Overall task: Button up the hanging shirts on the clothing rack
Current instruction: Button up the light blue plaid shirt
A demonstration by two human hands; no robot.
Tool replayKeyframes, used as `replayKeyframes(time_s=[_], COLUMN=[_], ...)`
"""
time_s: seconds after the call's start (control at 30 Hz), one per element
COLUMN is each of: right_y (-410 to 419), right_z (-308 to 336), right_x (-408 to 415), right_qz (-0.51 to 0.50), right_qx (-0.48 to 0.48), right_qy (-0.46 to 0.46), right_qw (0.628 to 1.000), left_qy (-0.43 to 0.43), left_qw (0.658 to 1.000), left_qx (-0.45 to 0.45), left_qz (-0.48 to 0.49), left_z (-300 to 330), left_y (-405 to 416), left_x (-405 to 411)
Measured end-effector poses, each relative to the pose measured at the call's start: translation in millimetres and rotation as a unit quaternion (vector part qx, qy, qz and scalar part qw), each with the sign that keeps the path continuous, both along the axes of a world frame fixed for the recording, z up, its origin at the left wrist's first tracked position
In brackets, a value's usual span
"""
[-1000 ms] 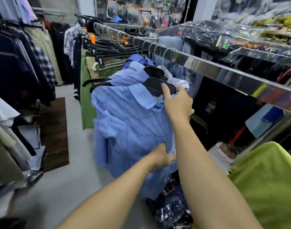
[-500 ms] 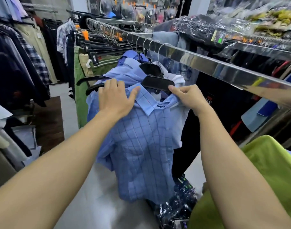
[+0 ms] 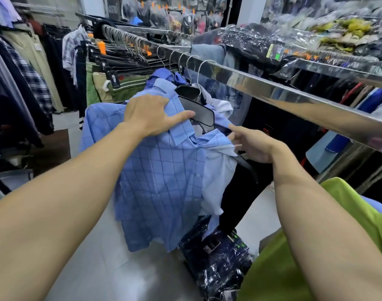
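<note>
A blue checked shirt hangs on a black hanger from the steel rack rail, its front turned toward me. My left hand lies over the shirt's left shoulder, fingers curled over the far side and the thumb stretched toward the hanger. My right hand is just right of the collar, index finger straight and touching the collar's edge. A pale blue shirt hangs directly behind the checked one. More blue shirts hang further back on wire hooks.
Plastic-bagged dark clothes lie on the floor under the shirts. A green garment fills the lower right. Trousers hang further along the rail and another rack of clothes lines the left. Grey floor lies between.
My left hand rose from the shirt's lower front to its shoulder. My right hand let go of the hanger and dropped to the collar's right edge. The shirt turned to face me.
</note>
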State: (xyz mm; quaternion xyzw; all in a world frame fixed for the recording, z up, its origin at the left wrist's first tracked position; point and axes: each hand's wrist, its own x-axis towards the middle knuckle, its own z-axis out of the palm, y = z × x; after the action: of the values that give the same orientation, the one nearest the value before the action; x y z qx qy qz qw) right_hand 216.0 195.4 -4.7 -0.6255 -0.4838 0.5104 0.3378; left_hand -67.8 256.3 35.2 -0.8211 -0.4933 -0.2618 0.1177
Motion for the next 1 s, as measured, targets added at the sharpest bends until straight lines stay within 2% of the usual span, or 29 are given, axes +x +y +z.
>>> replayKeyframes(time_s=[0.07,0.27,0.43,0.5,0.53,0.63,0.7,0.73,0.77,0.8,0.83,0.87,0.9,0.93,1.0], right_y=[-2,-20,-25,-21,-20,-34,-46,-50,-52,-55,-61,-66,-70,-72,-65], right_z=[-12,-62,-66,-59,-53,-44,-56,-70,-91,-115,-139,-162,-176,-181,-165], right_x=[8,1,-9,-1,5,9,-15,-31,-51,-71,-92,-108,-118,-121,-108], right_qz=[0.016,0.031,-0.011,-0.124,-0.206,-0.394,-0.468,-0.481,-0.449,-0.36,-0.225,-0.091,0.007,0.063,0.112], right_qx=[-0.027,-0.076,-0.028,0.046,0.103,0.264,0.299,0.295,0.274,0.223,0.151,0.078,0.022,-0.001,-0.003], right_qy=[0.104,0.149,0.063,-0.015,-0.066,-0.205,-0.229,-0.235,-0.248,-0.264,-0.269,-0.253,-0.224,-0.193,-0.189], right_qw=[0.994,0.985,0.998,0.991,0.971,0.856,0.8,0.791,0.813,0.867,0.924,0.96,0.974,0.979,0.976], left_qy=[-0.006,-0.006,0.004,0.027,0.04,0.046,0.033,0.022,0.009,-0.003,-0.013,-0.022,-0.033,-0.043,-0.072], left_qw=[1.0,1.0,1.0,1.0,0.999,0.999,0.999,0.999,0.999,0.999,0.999,0.998,0.998,0.998,0.995], left_qx=[0.004,-0.018,-0.014,0.0,0.008,0.01,0.005,0.013,0.022,0.026,0.026,0.03,0.038,0.049,0.062], left_qz=[-0.007,-0.016,-0.026,-0.015,-0.006,0.024,0.039,0.041,0.041,0.043,0.046,0.044,0.035,0.023,0.002], left_z=[3,6,14,20,22,20,10,4,-3,-10,-16,-20,-23,-26,-27], left_y=[0,5,11,13,14,15,13,13,13,12,9,8,6,5,3], left_x=[-2,-5,-13,-15,-15,-12,-7,-3,1,3,4,5,5,4,2])
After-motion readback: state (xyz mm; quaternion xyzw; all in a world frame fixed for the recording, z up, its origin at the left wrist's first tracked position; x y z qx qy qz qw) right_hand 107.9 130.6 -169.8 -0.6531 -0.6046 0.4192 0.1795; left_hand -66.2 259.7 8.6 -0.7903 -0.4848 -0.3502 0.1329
